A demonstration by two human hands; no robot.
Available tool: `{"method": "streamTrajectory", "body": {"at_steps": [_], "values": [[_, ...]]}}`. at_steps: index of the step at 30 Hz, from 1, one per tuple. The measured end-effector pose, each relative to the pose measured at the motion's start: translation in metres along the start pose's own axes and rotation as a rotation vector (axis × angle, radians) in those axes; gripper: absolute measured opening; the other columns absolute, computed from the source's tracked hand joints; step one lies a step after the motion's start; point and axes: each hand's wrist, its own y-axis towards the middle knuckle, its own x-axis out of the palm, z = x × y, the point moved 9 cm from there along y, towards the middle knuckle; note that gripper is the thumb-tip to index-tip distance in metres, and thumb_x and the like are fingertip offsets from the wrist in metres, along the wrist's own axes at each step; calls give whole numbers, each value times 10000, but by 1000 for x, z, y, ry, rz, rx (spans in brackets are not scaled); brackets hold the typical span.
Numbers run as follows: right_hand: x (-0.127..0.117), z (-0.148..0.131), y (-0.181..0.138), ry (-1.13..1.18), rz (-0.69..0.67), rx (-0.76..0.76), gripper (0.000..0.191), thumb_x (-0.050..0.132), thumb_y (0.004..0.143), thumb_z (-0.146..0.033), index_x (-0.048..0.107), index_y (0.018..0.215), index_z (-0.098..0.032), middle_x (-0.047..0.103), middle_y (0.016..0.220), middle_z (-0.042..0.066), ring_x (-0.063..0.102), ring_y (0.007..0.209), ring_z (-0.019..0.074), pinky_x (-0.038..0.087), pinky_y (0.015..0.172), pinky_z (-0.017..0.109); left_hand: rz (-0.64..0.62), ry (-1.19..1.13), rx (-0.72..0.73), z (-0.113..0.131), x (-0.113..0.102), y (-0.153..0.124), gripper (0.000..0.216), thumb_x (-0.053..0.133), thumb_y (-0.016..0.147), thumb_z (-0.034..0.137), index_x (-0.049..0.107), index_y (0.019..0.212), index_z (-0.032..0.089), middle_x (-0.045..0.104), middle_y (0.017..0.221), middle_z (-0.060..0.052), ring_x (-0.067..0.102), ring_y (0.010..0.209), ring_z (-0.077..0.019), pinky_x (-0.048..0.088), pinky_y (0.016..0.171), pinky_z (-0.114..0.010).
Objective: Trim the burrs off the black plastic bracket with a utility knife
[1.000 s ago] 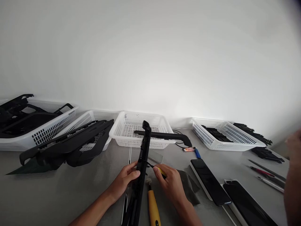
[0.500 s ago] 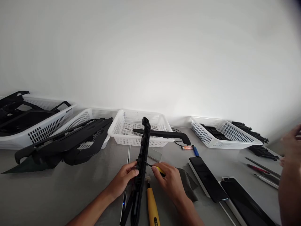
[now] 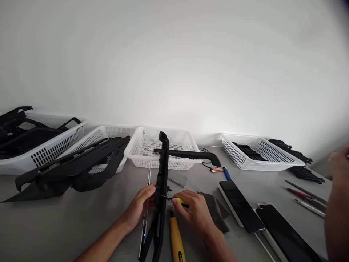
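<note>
My left hand (image 3: pixel 140 204) is closed on a long black plastic trim piece (image 3: pixel 163 163), held nearly upright with its curved end at the top. Between the fingers of my right hand (image 3: pixel 195 210) is a yellow-handled tool (image 3: pixel 181 200) with a thin dark shaft. That shaft's tip meets the trim piece's right side near mid-length, by a small black tab. Just below my right hand, a yellow rotary tool (image 3: pixel 176 238) lies on the table with a small round pale head. Another black trim piece (image 3: pixel 193 155) rests across the white basket (image 3: pixel 163 164) behind.
Left of centre, two white baskets (image 3: pixel 58 145) hold black plastic parts. Another white basket (image 3: pixel 261 166) with ribbed black pieces stands right. Two phones (image 3: pixel 241 206), pens (image 3: pixel 300 195), a dark cloth (image 3: pixel 214 211) and a grey block (image 3: pixel 177 178) lie nearby. Another person's arm (image 3: pixel 340 203) appears at the right edge.
The trim piece has tilted and shifted slightly left. My left thumb has moved behind its edge, and the yellow-handled tool's tip now sits lower on the piece.
</note>
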Motion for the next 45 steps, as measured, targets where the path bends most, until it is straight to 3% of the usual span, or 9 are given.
{"method": "streamTrajectory", "body": {"at_steps": [6, 10, 15, 19, 22, 25, 30, 37, 45], "values": [[-3, 11, 1, 11, 39, 75, 428, 484, 1079, -475, 772, 910, -207, 758, 846, 27, 693, 776, 152, 398, 691, 237, -198, 34, 15, 10, 23, -5, 503, 743, 920, 455, 694, 1353, 204, 755, 1176, -98, 702, 1037, -260, 544, 917, -350], [-4, 10, 2, 18, 90, 79, 416, 482, 1079, -458, 781, 951, -199, 766, 871, 38, 710, 804, 163, 438, 722, 236, -195, 51, 60, 12, 27, -4, 465, 748, 922, 457, 714, 1300, 188, 735, 1172, -105, 693, 937, -227, 562, 837, -334], [-6, 7, 1, 74, 133, 83, 415, 480, 1078, -448, 792, 992, -189, 781, 910, 52, 734, 835, 172, 491, 748, 236, -176, 53, 56, 10, 26, -3, 462, 748, 924, 478, 714, 1293, 201, 725, 1137, -98, 674, 981, -228, 572, 838, -331], [-4, 5, 0, 138, 112, 98, 434, 457, 1083, -454, 778, 1190, -182, 786, 908, 62, 745, 813, 178, 525, 717, 236, -111, 56, 54, 12, 21, -3, 471, 772, 902, 493, 723, 1281, 217, 725, 1178, -96, 678, 1032, -244, 574, 870, -341], [1, 4, -1, 121, 62, 112, 470, 419, 1093, -425, 646, 1436, -198, 741, 751, 15, 660, 589, 147, 464, 567, 225, -86, 63, 50, 13, 19, -3, 469, 773, 898, 505, 737, 1264, 214, 740, 1179, -106, 692, 1024, -254, 580, 862, -346], [8, 3, -1, 78, 20, 95, 510, 407, 1097, -395, 514, 1560, -209, 710, 706, -9, 596, 525, 135, 403, 521, 218, -57, 44, 58, 12, 16, 1, 423, 771, 901, 501, 766, 1203, 205, 761, 1119, -101, 700, 1012, -247, 577, 871, -335], [15, -2, 0, 32, -14, 13, 488, 381, 1119, -391, 519, 1566, -254, 694, 718, -3, 592, 555, 129, 379, 529, 213, 16, -14, 107, 12, 7, 6, 456, 823, 847, 517, 777, 1175, 204, 783, 1003, -79, 705, 918, -220, 565, 833, -309], [15, -16, 0, 78, -28, -112, 493, 403, 1100, -291, 509, 1582, -287, 703, 790, 23, 637, 638, 134, 486, 589, 223, 52, -31, 85, 14, 2, 4, 442, 850, 823, 506, 785, 1145, 210, 783, 996, -70, 703, 936, -222, 562, 876, -320], [0, -12, -1, 100, 106, -34, 345, 489, 1048, -379, 740, 1266, -475, 736, 716, 23, 698, 567, 119, 538, 553, 206, 11, -83, 65, 9, 5, 7, 395, 868, 797, 524, 794, 966, 175, 744, 865, -53, 685, 833, -183, 566, 810, -278]]}}
